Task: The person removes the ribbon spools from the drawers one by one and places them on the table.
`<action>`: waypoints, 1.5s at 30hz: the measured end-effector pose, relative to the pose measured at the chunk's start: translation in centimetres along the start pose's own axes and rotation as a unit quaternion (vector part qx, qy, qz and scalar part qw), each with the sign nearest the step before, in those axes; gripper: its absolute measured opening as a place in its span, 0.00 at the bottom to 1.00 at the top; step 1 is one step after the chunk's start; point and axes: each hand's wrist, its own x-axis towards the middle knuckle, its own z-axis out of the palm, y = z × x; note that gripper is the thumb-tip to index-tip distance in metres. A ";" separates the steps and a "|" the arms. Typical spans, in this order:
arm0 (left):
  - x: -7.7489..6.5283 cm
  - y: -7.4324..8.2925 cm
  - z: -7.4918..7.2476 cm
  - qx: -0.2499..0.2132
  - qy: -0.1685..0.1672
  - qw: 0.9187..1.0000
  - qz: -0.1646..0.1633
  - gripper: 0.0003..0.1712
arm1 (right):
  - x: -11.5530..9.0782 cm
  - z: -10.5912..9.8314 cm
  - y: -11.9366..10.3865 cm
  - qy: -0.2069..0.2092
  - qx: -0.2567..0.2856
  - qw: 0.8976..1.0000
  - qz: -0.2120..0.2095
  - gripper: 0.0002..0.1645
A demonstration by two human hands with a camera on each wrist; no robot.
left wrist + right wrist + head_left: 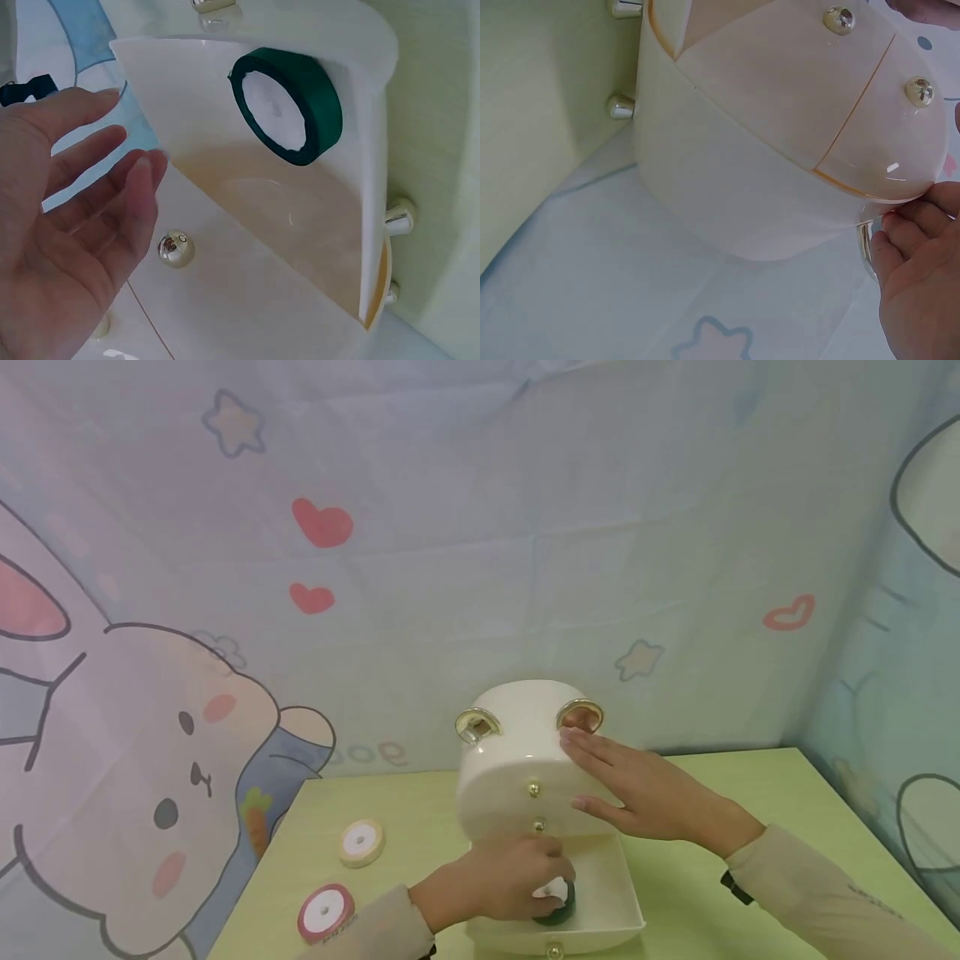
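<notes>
A white drawer box with gold knobs and two gold-rimmed ears stands on the table, its bottom drawer pulled out. In that drawer a roll of dark green ribbon with a white label leans against the wall. Above the drawer is my left hand, its fingers loosely bent; the left wrist view shows a gap between them and the roll. My right hand rests with fairly straight fingers against the upper side of the box, beside the right ear.
A cream ribbon roll and a pink ribbon roll lie on the green table left of the box. Behind it hangs a cloth backdrop printed with hearts, stars and a rabbit.
</notes>
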 end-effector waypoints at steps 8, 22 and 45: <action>1.1 0.0 -0.2 -0.011 -0.067 0.997 0.034 0.18 | 0.0 0.2 0.1 0.017 -0.005 1.000 -0.017 0.46; 2.8 -0.4 1.0 0.021 -0.127 0.990 0.057 0.28 | 0.0 0.2 0.1 0.020 -0.006 1.000 -0.021 0.46; 3.8 -1.0 4.3 0.122 -0.128 0.979 0.100 0.39 | 0.0 0.2 0.2 0.008 -0.007 1.000 -0.010 0.46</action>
